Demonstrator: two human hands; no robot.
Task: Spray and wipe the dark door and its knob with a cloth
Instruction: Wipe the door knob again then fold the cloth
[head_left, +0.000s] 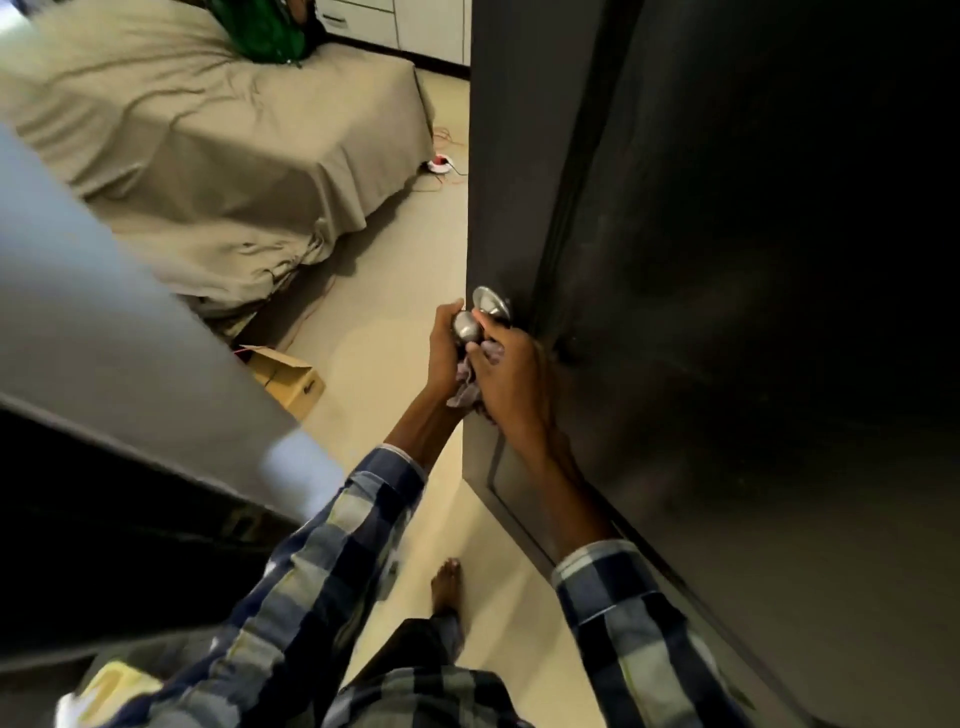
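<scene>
Checked sleeves (332, 561) reach from the person toward the door's edge, where the left hand (445, 347) cups the smooth steel knob (466, 326) and the right hand (511, 376) pinches a soft, limp cloth (466, 391) under it. That knob looks hard and slippery, so bunched cloth wrapped around it should grip best, while the dark door (727, 260) beyond looks stiff, heavy and free to swing.

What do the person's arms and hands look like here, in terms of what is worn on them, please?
Both arms wear long checked shirt sleeves in navy, grey and pale cream, cuffs pushed back from the wrists. The left hand and right hand are bare, with no gloves, watch or rings visible.
</scene>
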